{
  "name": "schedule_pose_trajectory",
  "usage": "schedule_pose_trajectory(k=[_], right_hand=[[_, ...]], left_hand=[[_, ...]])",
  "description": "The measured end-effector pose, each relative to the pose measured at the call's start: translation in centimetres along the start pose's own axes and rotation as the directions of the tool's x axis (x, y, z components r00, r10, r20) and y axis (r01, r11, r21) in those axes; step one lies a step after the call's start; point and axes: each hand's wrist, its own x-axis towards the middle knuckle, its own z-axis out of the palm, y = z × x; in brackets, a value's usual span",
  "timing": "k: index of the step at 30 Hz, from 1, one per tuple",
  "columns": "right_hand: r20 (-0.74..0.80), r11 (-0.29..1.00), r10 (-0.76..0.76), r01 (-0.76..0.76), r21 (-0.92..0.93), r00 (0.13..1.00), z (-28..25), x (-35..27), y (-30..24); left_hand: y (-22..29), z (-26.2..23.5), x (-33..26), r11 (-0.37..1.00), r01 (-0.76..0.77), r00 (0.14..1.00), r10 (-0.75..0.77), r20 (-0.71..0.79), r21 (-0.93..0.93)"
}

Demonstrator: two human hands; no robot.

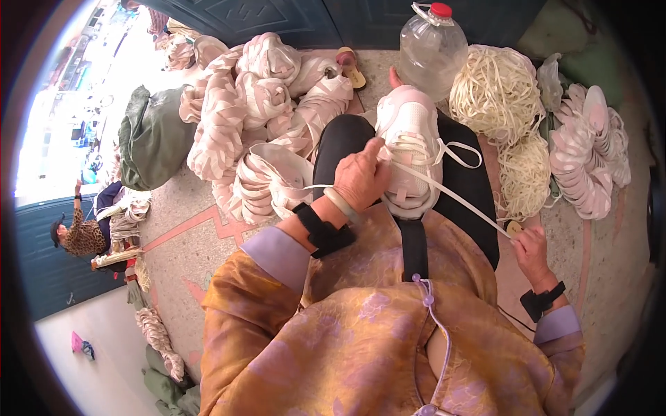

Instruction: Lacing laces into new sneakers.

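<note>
White mesh and pale pink panels were combined in a single lace-up sneaker (408,114), which was held between two black-trousered legs (345,137), its toe pointed away from the body and its opening turned toward it. Its lacing was gripped or pressed at the left edge by the left hand (361,173), whose fingers were curled inward; whether a strand was pinched there could not be told. From the lacing, a long flat white lace (461,197) was drawn taut down to the right, where its far part was pinched between thumb and fingers by the right hand (531,251), well apart from the sneaker. A loose white loop (463,154) was left standing out at the sneaker's right side.

On the speckled floor (184,260), a large heap of pale pink and white shoe uppers (267,97) was piled to the left, beside a bulging dark green cloth sack (151,142). To the right, a big tangled cream bundle of laces (496,87) was placed near a clear red-capped plastic jug (433,55), and more stacked pinkish uppers (583,159) were set farther right.
</note>
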Motion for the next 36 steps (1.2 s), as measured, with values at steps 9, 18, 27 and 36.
schedule_pose_trajectory(k=[9,18,27,36], right_hand=[[-0.116,0.987,-0.151,0.157,0.038,0.982,-0.1,9.2,-4.9],[0.001,0.966,-0.222,0.220,0.137,0.975,3.3,14.0,-8.4],[0.019,0.868,-0.069,0.051,0.494,0.997,3.3,14.4,-9.4],[0.073,0.784,-0.058,0.000,0.621,0.996,1.6,12.8,-8.0]], left_hand=[[-2.4,-0.3,3.4,0.990,0.121,0.989,-0.127,0.081,0.072],[-0.8,-0.7,3.0,0.783,0.291,0.957,-0.248,0.154,-0.550],[-2.2,-2.3,3.7,0.809,0.357,0.849,-0.072,0.524,-0.466],[-0.5,-2.5,4.0,0.765,0.418,0.878,-0.202,0.433,-0.490]])
